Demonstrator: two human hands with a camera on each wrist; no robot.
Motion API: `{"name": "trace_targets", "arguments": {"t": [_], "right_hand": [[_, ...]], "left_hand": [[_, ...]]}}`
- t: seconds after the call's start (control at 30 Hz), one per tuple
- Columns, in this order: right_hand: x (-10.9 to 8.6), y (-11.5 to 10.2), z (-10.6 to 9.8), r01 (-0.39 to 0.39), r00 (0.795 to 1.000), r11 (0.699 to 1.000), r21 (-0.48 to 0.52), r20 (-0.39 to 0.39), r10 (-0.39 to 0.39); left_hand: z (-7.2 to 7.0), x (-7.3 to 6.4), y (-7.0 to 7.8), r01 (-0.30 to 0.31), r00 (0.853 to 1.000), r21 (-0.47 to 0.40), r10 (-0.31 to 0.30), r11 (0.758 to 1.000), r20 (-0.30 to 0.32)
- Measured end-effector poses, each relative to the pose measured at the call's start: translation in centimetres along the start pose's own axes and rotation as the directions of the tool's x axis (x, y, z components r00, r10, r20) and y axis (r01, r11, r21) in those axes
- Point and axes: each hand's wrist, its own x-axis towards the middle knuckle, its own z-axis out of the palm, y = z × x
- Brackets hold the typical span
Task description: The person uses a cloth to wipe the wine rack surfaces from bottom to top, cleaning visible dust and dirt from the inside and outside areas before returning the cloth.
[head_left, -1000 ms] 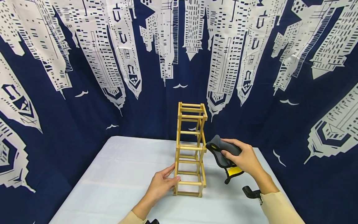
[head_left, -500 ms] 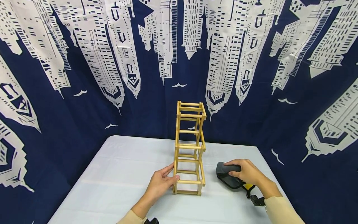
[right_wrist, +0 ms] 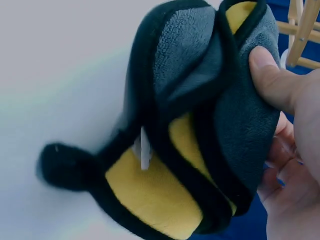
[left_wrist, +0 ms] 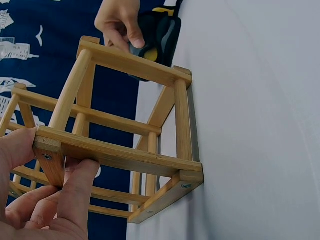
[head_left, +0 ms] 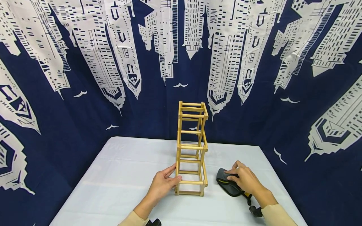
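A wooden rack (head_left: 192,182), a tall open frame of pale rods and slats, stands upright on the table. My left hand (head_left: 162,186) holds its lower left corner post; in the left wrist view the thumb and fingers lie around that corner (left_wrist: 48,145). To the right of the rack, my right hand (head_left: 247,179) grips a folded cloth (head_left: 224,175) low at the tabletop. The right wrist view shows the cloth (right_wrist: 235,115) as grey and yellow with black edging, thumb on one face and fingers behind. A white tag (right_wrist: 144,150) sticks out of its folds.
The table (head_left: 118,175) has a white cover. Behind and beside it hangs a dark blue curtain (head_left: 158,116) printed with white buildings. A black strap piece (head_left: 255,211) sits at the right wrist.
The right hand has brought the cloth down from beside the rack's middle to the tabletop at the right. The left hand stays on the rack, which stands as before.
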Motion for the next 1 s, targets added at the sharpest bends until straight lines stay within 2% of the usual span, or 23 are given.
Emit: {"name": "trace_targets", "arguments": {"t": [0.13, 0.3, 0.5, 0.67, 0.83, 0.93, 1.0], "right_hand": [[-0.3, -0.3, -0.1, 0.013, 1.000, 0.997, 0.082, -0.008, -0.012], [-0.9, -0.4, -0.1, 0.041, 0.999, 0.991, 0.126, -0.022, -0.039], [-1.6, -0.7, 0.8, 0.086, 0.993, 0.988, 0.126, 0.074, -0.096], [-1.6, -0.8, 1.3, 0.037, 0.993, 0.988, 0.152, 0.108, -0.054], [-1.7, -0.6, 0.5, -0.012, 0.999, 0.976, 0.216, 0.033, 0.005], [-1.8, -0.5, -0.3, 0.004, 0.998, 0.978, 0.210, -0.062, 0.009], [-1.8, -0.6, -1.0, 0.028, 0.990, 0.982, 0.187, -0.140, -0.001]], "left_hand": [[0.1, 0.2, -0.1, -0.004, 1.000, 0.006, 0.004, 1.000, -0.004], [0.3, 0.4, -0.2, 0.002, 1.000, 0.003, -0.002, 1.000, 0.003], [0.4, 0.7, -0.2, 0.002, 1.000, -0.018, -0.002, 1.000, 0.019], [0.3, 1.1, -0.1, 0.003, 1.000, -0.018, -0.003, 1.000, 0.002], [-0.1, 1.3, -0.2, 0.003, 1.000, -0.006, -0.003, 1.000, -0.001], [-0.5, 1.4, -0.2, -0.009, 1.000, 0.024, 0.009, 1.000, 0.002], [-1.0, 1.4, -0.1, -0.030, 1.000, 0.072, 0.030, 0.997, 0.004]]}}
